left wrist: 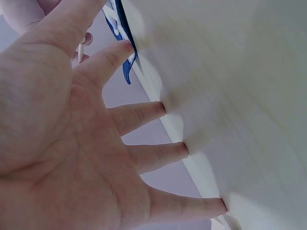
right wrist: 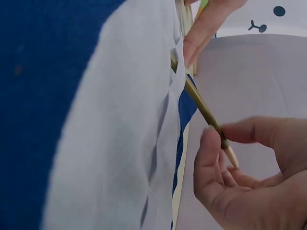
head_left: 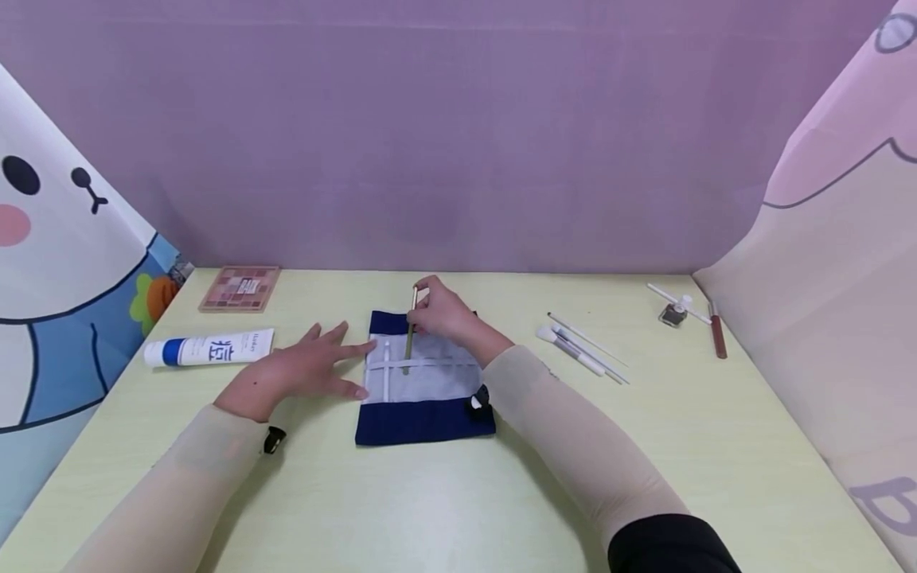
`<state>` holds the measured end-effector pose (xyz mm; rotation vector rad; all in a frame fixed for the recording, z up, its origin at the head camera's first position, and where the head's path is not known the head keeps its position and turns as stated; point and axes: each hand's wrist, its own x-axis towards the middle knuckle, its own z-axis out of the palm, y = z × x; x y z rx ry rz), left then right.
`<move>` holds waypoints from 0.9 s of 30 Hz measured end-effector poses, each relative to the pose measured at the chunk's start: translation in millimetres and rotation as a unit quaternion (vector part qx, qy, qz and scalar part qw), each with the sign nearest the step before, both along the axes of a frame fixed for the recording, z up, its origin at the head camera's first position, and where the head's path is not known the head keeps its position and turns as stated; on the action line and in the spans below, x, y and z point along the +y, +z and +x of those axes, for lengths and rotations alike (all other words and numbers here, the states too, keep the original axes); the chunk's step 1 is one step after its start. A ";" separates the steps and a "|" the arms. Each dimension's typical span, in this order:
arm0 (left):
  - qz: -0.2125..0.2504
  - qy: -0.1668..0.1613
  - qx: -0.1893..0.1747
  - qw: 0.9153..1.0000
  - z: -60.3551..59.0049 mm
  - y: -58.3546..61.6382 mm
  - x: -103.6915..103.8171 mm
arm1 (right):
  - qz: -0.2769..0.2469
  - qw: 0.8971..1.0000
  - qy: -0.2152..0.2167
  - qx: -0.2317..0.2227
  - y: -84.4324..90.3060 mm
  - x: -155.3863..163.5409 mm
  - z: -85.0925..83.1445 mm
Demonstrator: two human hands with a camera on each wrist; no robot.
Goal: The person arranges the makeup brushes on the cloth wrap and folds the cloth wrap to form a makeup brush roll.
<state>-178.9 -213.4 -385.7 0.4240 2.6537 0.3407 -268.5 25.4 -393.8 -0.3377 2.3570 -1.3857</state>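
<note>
A navy-and-grey cloth brush roll (head_left: 426, 423) lies unrolled, with a pale elastic strap (head_left: 447, 362) across its middle. My right hand (head_left: 444, 310) pinches a slim olive-gold pencil-like stick (right wrist: 204, 108) between thumb and fingers near its lighter end. The stick slants down, its far end tucked at the strap in the right wrist view. A white stick (head_left: 387, 374) lies upright across the roll's left part, under the strap. My left hand (head_left: 304, 370) is spread flat-fingered, index fingertip and thumb at the roll's left edge, other fingertips (left wrist: 180, 149) touching the table.
Left of the roll lie a white tube with a blue band (head_left: 215, 348) and a pinkish palette (head_left: 240, 289). Several brushes and thin sticks (head_left: 583, 350) lie to the right. Farther right are a small dark bottle (head_left: 673, 315), a white stick and a brown-handled tool (head_left: 718, 334).
</note>
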 end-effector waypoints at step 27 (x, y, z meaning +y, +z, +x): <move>-0.008 0.000 0.000 1.000 -0.1 -1.4 0.0 | 0.173 0.976 0.115 0.059 3.2 6.9 23.9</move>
